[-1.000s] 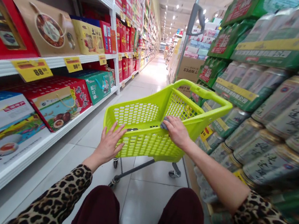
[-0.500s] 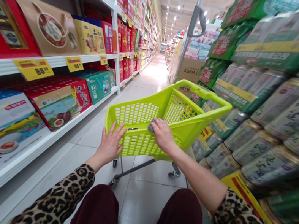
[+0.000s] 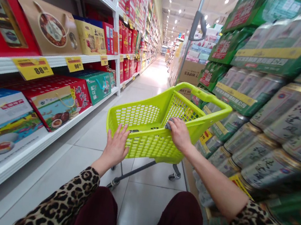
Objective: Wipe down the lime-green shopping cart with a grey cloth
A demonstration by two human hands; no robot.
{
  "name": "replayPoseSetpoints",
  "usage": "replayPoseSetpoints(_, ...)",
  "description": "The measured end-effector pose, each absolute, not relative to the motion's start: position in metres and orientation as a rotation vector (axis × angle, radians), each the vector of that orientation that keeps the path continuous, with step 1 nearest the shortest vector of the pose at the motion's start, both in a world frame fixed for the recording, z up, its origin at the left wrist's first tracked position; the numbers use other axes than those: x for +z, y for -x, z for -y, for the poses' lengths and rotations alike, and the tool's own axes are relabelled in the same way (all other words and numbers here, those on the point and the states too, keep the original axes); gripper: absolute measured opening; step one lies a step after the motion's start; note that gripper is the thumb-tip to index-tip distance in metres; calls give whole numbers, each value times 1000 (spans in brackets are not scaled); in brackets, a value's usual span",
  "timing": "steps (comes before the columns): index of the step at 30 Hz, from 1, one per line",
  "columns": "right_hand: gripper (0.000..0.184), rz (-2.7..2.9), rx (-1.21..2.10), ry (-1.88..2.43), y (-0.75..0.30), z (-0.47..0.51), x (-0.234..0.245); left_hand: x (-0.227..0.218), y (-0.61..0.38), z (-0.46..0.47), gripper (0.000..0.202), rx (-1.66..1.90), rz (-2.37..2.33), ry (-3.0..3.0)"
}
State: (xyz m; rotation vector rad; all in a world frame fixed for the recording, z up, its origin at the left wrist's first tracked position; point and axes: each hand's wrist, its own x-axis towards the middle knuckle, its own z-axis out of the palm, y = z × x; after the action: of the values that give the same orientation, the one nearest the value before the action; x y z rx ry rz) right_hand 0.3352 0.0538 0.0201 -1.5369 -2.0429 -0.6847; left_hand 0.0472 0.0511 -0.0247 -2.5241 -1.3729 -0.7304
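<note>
A lime-green shopping cart (image 3: 155,148) with a perforated plastic basket stands sideways in front of my knees. Spread fingers of my left hand (image 3: 115,145) rest against the near side of the basket by its left end. My right hand (image 3: 180,135) is closed on a grey cloth (image 3: 169,123), pressed to the near rim toward the handle end. Most of the cloth is hidden under the fingers. A small dark object (image 3: 134,131) shows inside the basket near my left fingertips; its kind cannot be made out.
Shelves (image 3: 86,113) of gift boxes with yellow price tags run along the left. Stacked packs of beer cans (image 3: 266,63) rise close on the right. A metal pole with a grey hook (image 3: 199,24) stands behind the cart. The tiled aisle (image 3: 157,75) stretches ahead.
My right hand has slid the cloth rightward along the near rim, toward the handle end. My left hand has shifted slightly right, still spread against the basket.
</note>
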Motion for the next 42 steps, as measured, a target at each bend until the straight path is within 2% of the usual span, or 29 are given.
replayPoseSetpoints(6, 31, 2193, -587, 1314, -270, -64, -1, -22, -54, -50, 61, -581, 1367, 2511)
replayPoseSetpoints(16, 32, 2044, -652, 1585, -360, -56, 26, -24, -53, -52, 62, -587, 1361, 2520)
replayPoseSetpoints(25, 30, 2215, -573, 1291, -261, -65, -1, -18, -58, -51, 61, -576, 1409, 2533)
replayPoseSetpoints(29, 30, 2232, -594, 1340, -303, -64, 10, -21, -54, -52, 62, -606, 1372, 2534)
replayPoseSetpoints(35, 32, 1952, -753, 1582, -409, -62, 38, -22, -53, -53, 61, -644, 1336, 2539)
replayPoseSetpoints(42, 31, 2043, -676, 1550, -353, -65, 17, -24, -59, -48, 65, -598, 1370, 2472)
